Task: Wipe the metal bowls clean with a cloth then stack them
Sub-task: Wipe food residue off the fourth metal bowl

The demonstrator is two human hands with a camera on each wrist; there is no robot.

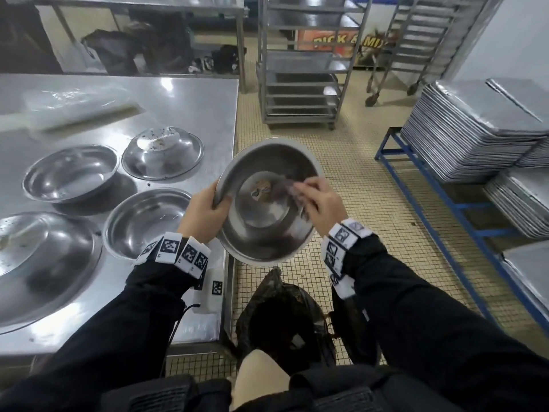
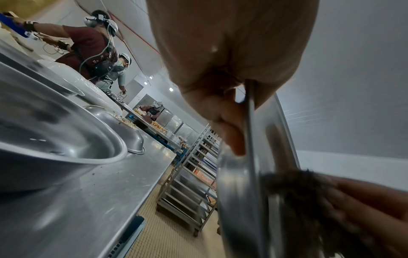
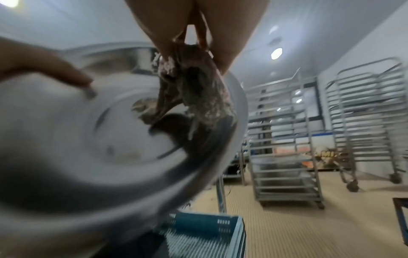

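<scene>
I hold a metal bowl (image 1: 261, 230) tilted in the air past the table's right edge, above a black rubbish bag. My left hand (image 1: 208, 211) grips its left rim (image 2: 249, 132), thumb inside. My right hand (image 1: 318, 200) pinches a dirty grey cloth (image 1: 286, 185) and presses it against the bowl's inner wall (image 3: 110, 139); in the right wrist view the cloth (image 3: 194, 90) carries white residue. A brown food scrap (image 1: 260, 187) sticks near the bowl's bottom. Several more bowls stand on the table: one upright (image 1: 142, 224), another upright (image 1: 69, 173), one upside down with crumbs (image 1: 163, 150).
A large metal bowl (image 1: 44, 263) sits at the steel table's (image 1: 190, 93) front left. A black rubbish bag (image 1: 285, 316) is open on the tiled floor below the held bowl. Wheeled tray racks (image 1: 300, 84) stand ahead; stacked metal trays (image 1: 475, 129) rest on a blue frame at right.
</scene>
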